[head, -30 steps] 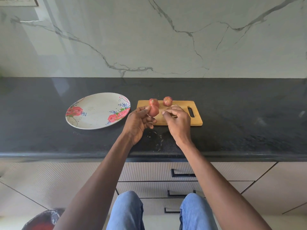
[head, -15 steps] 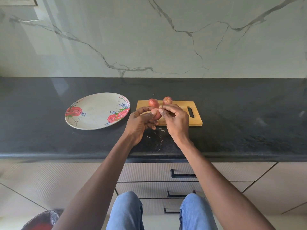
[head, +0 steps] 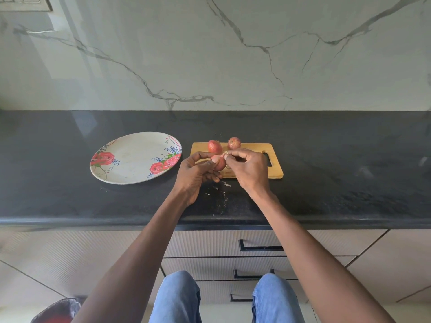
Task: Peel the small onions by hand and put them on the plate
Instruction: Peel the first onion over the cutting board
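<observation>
Left hand [head: 196,173] cups an onion [head: 219,162] over the board's [head: 275,172] near edge, thumb and fingers curled round it. Right hand [head: 249,170] pinches a skin flap [head: 225,154] at its top. Two onions [head: 214,146] wait behind; plate [head: 130,157] sits left.

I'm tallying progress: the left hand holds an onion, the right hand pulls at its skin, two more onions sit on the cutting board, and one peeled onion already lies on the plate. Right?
Not quite. The head view shows the plate with no onion on it. The rest holds: the left hand holds an onion, the right hand pulls at its skin, and two more onions sit on the cutting board.
</observation>
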